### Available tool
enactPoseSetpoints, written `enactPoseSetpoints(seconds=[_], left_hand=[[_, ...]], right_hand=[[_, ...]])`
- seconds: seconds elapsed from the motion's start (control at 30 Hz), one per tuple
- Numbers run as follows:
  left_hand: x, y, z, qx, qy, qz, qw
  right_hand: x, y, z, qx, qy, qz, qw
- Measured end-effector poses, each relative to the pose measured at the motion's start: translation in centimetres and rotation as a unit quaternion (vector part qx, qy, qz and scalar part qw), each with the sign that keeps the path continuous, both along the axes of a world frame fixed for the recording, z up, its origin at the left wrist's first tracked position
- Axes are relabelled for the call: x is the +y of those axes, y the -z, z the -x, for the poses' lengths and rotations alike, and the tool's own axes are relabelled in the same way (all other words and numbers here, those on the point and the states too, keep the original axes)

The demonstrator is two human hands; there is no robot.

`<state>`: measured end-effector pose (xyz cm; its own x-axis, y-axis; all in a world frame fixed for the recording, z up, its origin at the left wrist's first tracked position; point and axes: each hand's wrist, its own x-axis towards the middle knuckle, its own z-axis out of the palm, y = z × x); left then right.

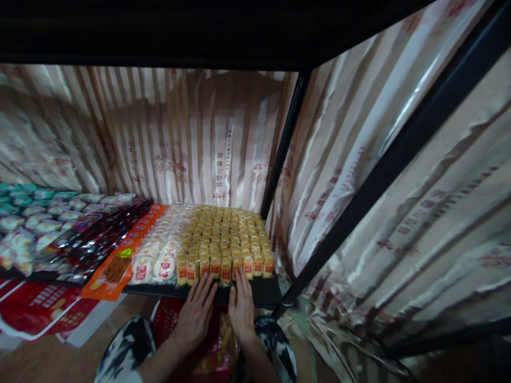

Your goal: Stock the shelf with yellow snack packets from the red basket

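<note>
Rows of small yellow wrapped snack cakes (223, 234) stand packed together on a black shelf (263, 290). My left hand (198, 306) lies with its fingers stretched toward the front row, the fingertips touching or very close to the lower front of the packets. Just to its right, my right hand (241, 303) reaches forward the same way, its fingertips against a packet in the front row. Neither hand is wrapped round anything. White round wrapped snacks (164, 266) stand in rows to the left of the yellow ones.
Orange snack packets (109, 271), dark shiny packets (96, 234) and white and green packets (48, 207) line the shelf leftward. Black posts (287, 138) and an upper shelf (159, 32) frame the space. Printed curtains (191, 138) hang behind. A red bag (43, 311) sits below.
</note>
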<state>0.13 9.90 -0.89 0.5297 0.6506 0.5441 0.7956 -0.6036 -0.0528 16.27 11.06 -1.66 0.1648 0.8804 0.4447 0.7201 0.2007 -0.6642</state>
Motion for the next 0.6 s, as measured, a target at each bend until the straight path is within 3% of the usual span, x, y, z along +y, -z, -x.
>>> enactPoseSetpoints(seconds=[0.13,0.43,0.6], left_hand=[[1.0,-0.1,-2.4,0.057,0.094,0.021,0.994],[2.7,-0.1,-4.4,0.065,0.208,0.062,0.974],[3.8,-1.4,-5.0,0.067,0.199,0.062,0.976]], right_hand=[[0.3,-0.1,-0.6,0.038,-0.013,0.022,0.999],[0.7,-1.5,-1.7,0.093,-0.022,0.053,0.994],[0.8,-2.5,-2.3,0.111,-0.046,0.090,0.989]])
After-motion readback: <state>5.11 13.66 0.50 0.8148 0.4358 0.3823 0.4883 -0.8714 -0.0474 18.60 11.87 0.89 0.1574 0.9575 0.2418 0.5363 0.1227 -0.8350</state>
